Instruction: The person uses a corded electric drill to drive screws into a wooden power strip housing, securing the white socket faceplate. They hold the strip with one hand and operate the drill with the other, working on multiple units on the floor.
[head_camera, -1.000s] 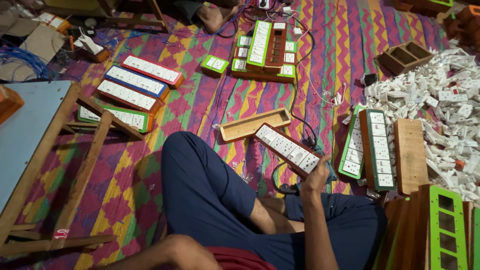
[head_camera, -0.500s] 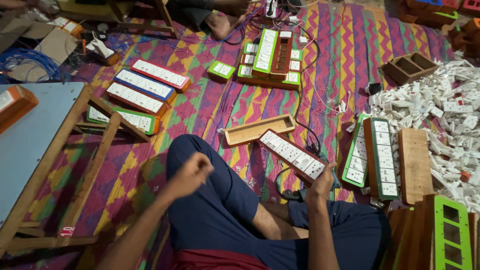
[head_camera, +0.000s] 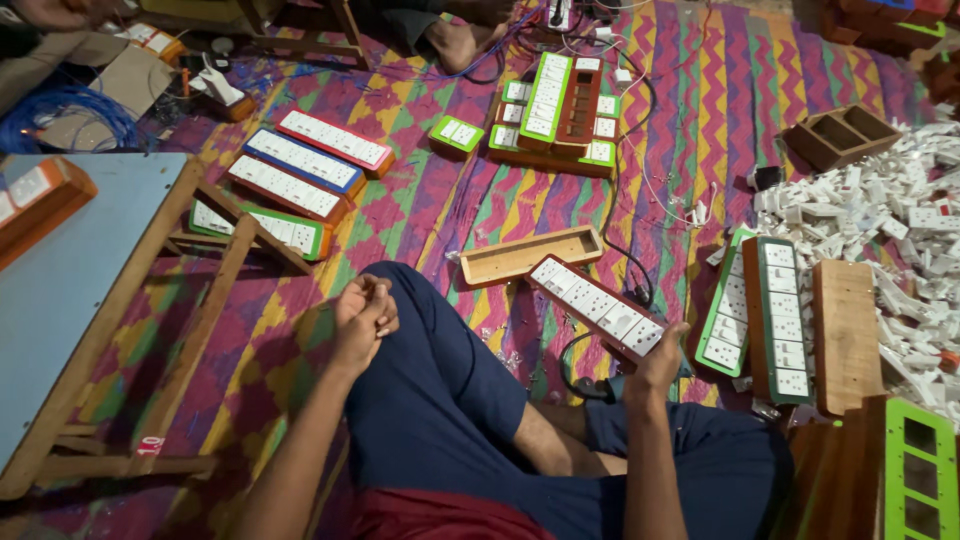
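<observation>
Holding socket board (head_camera: 598, 306) still, right hand (head_camera: 660, 362) clamped; left hand (head_camera: 365, 315) risen onto knee, curled empty.

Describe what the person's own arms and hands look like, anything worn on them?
Both forearms are bare, with no sleeves in view. The left hand and right hand wear no gloves; no watch, ring or bracelet shows. Below them are dark blue trousers and a red top.

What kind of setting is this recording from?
Probably a small floor workshop for assembling power strips: finished socket boards lie on a striped mat, beside a pile of loose white parts, and the right hand holds one strip.
</observation>
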